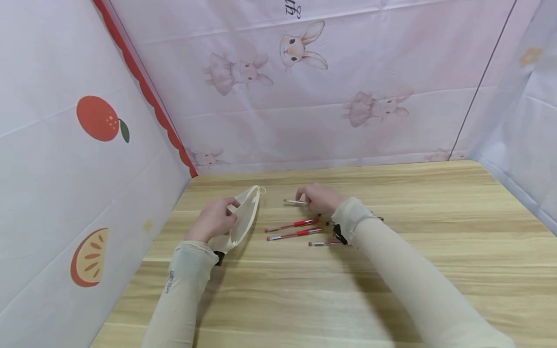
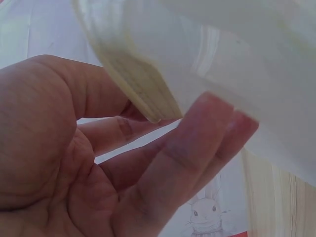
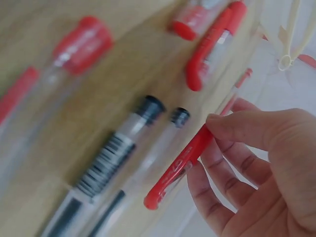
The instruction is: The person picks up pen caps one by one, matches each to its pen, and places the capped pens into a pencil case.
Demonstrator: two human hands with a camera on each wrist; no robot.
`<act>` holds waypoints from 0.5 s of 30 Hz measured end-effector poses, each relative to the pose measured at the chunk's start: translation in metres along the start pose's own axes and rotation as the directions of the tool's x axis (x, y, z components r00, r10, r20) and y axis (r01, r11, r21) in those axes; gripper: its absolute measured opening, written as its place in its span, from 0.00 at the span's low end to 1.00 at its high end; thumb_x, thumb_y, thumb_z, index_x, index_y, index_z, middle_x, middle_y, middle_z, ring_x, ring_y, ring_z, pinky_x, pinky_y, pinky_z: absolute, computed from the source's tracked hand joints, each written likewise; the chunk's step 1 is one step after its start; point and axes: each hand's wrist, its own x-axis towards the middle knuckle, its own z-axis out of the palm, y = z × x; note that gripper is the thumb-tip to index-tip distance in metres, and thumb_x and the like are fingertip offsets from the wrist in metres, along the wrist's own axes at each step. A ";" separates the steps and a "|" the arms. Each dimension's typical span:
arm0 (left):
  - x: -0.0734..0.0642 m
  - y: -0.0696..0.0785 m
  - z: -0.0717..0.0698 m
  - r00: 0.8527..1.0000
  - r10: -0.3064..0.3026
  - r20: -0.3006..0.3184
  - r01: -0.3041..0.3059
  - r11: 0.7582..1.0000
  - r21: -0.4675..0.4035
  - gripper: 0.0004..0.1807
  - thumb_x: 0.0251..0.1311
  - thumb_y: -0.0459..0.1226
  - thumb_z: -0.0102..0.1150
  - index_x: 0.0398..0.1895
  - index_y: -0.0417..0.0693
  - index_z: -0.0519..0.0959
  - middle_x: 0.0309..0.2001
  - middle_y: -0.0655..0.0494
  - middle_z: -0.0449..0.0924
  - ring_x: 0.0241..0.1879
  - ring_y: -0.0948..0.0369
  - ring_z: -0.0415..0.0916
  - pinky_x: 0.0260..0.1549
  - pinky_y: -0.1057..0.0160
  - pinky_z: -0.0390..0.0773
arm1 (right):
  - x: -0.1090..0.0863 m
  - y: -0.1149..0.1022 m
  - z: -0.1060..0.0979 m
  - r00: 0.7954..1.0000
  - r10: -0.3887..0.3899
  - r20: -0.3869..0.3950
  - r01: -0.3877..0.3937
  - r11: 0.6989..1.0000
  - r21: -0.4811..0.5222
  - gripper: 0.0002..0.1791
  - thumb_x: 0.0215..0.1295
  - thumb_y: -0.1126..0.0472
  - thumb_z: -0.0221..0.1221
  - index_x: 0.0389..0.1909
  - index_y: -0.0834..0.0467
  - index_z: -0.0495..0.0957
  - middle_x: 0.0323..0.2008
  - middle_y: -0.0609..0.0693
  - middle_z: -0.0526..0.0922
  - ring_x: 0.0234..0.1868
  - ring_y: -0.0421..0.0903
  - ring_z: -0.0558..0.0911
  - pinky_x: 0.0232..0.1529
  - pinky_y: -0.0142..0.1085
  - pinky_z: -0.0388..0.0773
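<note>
Red pen (image 3: 177, 170): above or on the far part of the table (image 1: 270, 299), pinched between thumb and fingertips of the right hand (image 1: 324, 197); contact with the tabletop impossible to tell. Long axis roughly left to right in the head view, slim end toward the pouch (image 1: 247, 217), rounded red end toward the loose pens. Pouch to the left of the pen, near but apart, with its zip edge running from far to near, so roughly crosswise to the pen. Right hand nearer to the pen, left hand (image 1: 213, 220) at the pouch.

Appearance of the pen: slender and straight, bright red along the thicker section, pale lettering there, small red piece at the slim end.

Pouch: pale, translucent, soft-sided, tilted up off the table, with a ring (image 1: 262, 190) at the far end of the zip edge. Gripped at the zip edge by curled fingers of the left hand; width of the opening hard to judge.

Nearer the person than the held pen: loose red pens (image 1: 304, 232), roughly parallel to one another, and black-ended pens (image 3: 106, 170), partly hidden under the right wrist in the head view.

Outermost: pale sleeves (image 1: 404, 270) on both arms; behind the table, a rabbit-printed cloth (image 1: 300, 130).
</note>
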 end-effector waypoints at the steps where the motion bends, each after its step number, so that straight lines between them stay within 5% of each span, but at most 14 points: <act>1: 0.000 0.000 0.000 1.000 -0.005 0.002 0.005 1.000 -0.007 0.23 0.73 0.32 0.54 0.69 0.40 0.76 0.51 0.37 0.87 0.31 0.56 0.87 0.35 0.58 0.88 | -0.001 -0.001 -0.002 1.000 0.005 -0.007 -0.005 1.000 0.006 0.25 0.74 0.76 0.54 0.66 0.55 0.80 0.51 0.59 0.87 0.48 0.50 0.84 0.50 0.43 0.84; 8: 0.002 0.002 -0.002 1.000 -0.008 0.001 0.008 0.998 -0.055 0.23 0.73 0.33 0.55 0.69 0.40 0.76 0.51 0.35 0.87 0.31 0.55 0.87 0.37 0.56 0.89 | 0.001 -0.002 -0.017 0.999 -0.017 -0.034 0.019 0.998 0.055 0.27 0.72 0.76 0.53 0.70 0.59 0.74 0.49 0.62 0.85 0.40 0.49 0.82 0.40 0.37 0.81; 15: 0.003 0.001 0.000 1.000 -0.016 -0.004 0.015 0.993 -0.114 0.23 0.74 0.34 0.58 0.70 0.43 0.75 0.53 0.34 0.85 0.35 0.53 0.88 0.37 0.55 0.91 | -0.004 -0.007 -0.020 0.995 -0.019 -0.097 0.036 0.984 0.176 0.26 0.73 0.72 0.57 0.71 0.60 0.72 0.47 0.61 0.87 0.49 0.55 0.86 0.48 0.43 0.85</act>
